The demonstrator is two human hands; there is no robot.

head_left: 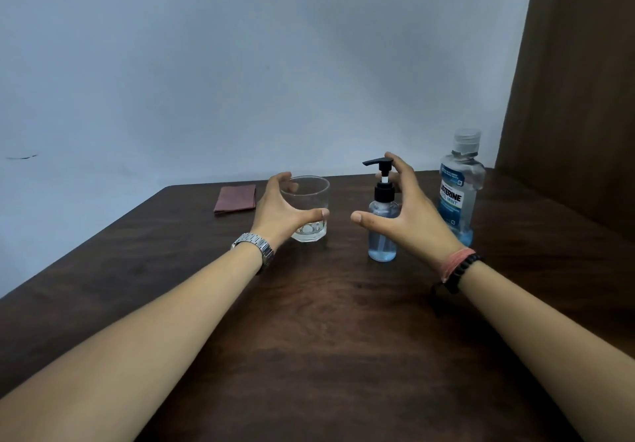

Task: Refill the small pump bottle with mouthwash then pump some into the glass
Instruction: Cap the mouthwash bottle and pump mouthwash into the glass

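The small pump bottle (382, 235) stands upright mid-table with its black pump on and blue liquid inside. My right hand (405, 211) is spread around it, with the thumb in front and the fingers behind the pump head, and no firm hold shows. To the left stands a clear glass (309, 208) with a thick base. My left hand (280, 215) wraps its left side, thumb across the front and fingers behind the rim. The capped mouthwash bottle (458, 187), with only a little blue liquid at its bottom, stands at the right.
A folded maroon cloth (236, 198) lies at the back left of the dark wooden table (326, 338). A pale wall rises behind the table. A brown panel (577, 98) stands at the right.
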